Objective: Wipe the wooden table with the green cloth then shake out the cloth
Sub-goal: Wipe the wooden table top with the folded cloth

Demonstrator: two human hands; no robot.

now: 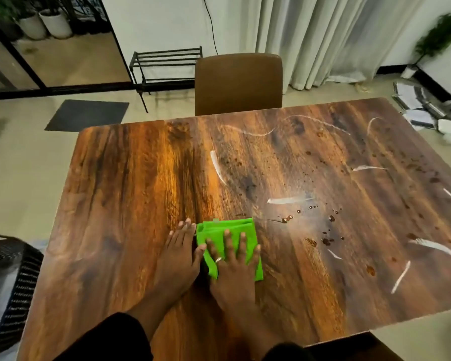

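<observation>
Green cloth (228,231) folded, long axis front-back on table (130,194); R hand (233,259) flat on it, L hand (178,252) flat beside, no grip.

Your green cloth (225,231) lies folded flat near the front edge of the tabletop (130,183), roughly at its middle. The dark-grained wooden surface looks clean on its left half; to the right you have brown droplets and white streaks.

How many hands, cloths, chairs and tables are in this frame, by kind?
Hands: 2, the left hand and the right hand
Green cloth: 1
Brown chair: 1
Wooden table: 1
Total: 5
</observation>
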